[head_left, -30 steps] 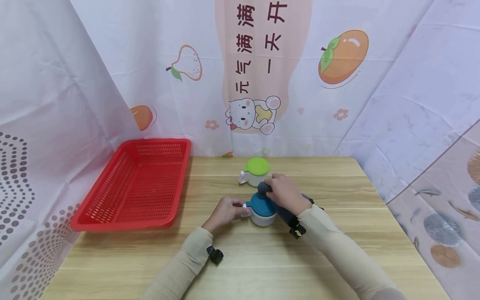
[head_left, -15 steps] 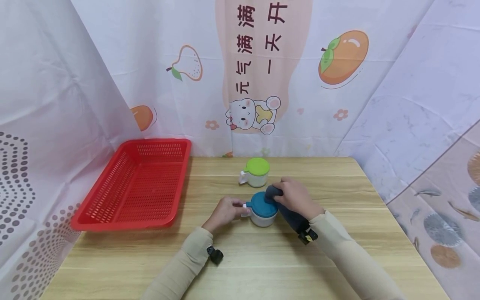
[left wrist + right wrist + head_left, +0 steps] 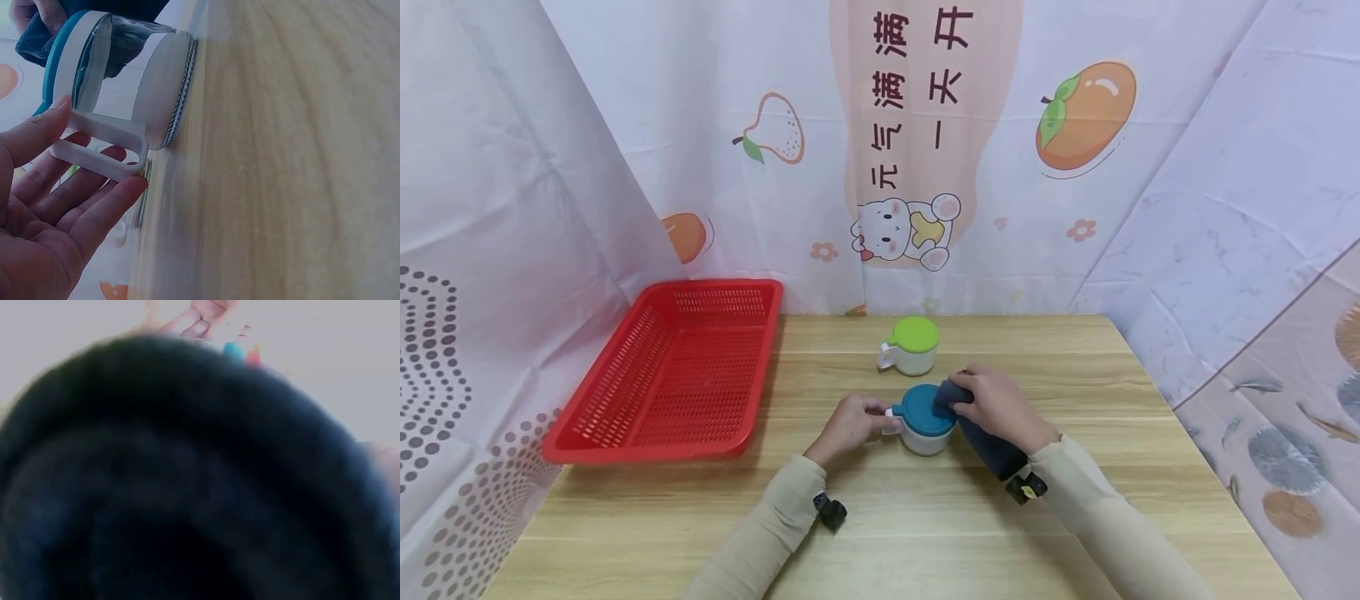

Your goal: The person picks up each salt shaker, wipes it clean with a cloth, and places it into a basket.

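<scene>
A clear jar with a blue lid (image 3: 925,410) and white handle (image 3: 103,152) stands upright on the table. My left hand (image 3: 852,427) pinches that handle between thumb and fingers from the left. My right hand (image 3: 1000,407) grips a dark cloth (image 3: 953,395), one end of which lies against the right part of the blue lid while the rest hangs down toward the wrist. The cloth (image 3: 187,475) fills most of the right wrist view, hiding my right fingers there.
Behind the blue-lidded jar stands a second jar with a green lid (image 3: 915,335), its handle to the left. A red perforated basket (image 3: 741,417) sits at the left of the table (image 3: 880,533). A printed curtain (image 3: 790,208) hangs behind the table.
My right hand and the cloth have shifted right and toward me, from the top of the blue lid to its right part. The left hand has stayed on the handle.
</scene>
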`<action>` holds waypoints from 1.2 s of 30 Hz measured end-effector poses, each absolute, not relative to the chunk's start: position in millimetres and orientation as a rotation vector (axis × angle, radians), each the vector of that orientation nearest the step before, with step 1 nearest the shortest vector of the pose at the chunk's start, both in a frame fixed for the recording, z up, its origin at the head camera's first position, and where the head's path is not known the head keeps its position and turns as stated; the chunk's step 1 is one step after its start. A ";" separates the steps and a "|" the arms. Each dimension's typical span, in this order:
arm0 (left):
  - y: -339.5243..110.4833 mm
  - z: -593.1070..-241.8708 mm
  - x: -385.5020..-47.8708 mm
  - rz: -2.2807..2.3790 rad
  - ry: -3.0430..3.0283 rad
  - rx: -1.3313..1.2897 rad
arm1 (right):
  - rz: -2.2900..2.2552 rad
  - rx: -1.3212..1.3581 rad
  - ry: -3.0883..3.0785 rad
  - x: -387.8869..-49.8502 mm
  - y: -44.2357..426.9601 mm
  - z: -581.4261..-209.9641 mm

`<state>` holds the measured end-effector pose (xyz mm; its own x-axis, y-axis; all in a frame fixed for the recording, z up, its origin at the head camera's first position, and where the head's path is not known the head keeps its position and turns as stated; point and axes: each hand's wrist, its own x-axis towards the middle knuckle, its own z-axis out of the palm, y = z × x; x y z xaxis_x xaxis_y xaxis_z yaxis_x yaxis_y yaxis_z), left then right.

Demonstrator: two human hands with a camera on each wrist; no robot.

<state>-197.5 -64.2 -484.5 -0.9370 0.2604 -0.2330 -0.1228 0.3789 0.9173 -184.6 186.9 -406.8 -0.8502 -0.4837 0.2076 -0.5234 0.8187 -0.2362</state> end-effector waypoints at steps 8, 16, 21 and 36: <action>-64.4 -483.5 -196.3 1.584 2.311 0.144 | 0.483 0.785 -2.902 -178.2 194.8 -407.3; -65.0 -483.0 -194.4 1.571 2.327 0.152 | 0.504 0.778 -2.932 -176.0 201.2 -409.5; -65.3 -482.0 -192.5 1.513 2.383 0.201 | 0.493 0.765 -2.926 -172.8 203.9 -411.4; -62.4 -480.2 -191.6 1.443 2.471 0.328 | 0.474 0.703 -2.965 -171.4 215.4 -413.6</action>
<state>-191.6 -62.4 -480.2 -0.9406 0.3216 -0.1094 0.0629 0.4812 0.8744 -171.4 215.4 -413.6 -0.8944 -0.4294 0.1250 -0.4470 0.8488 -0.2825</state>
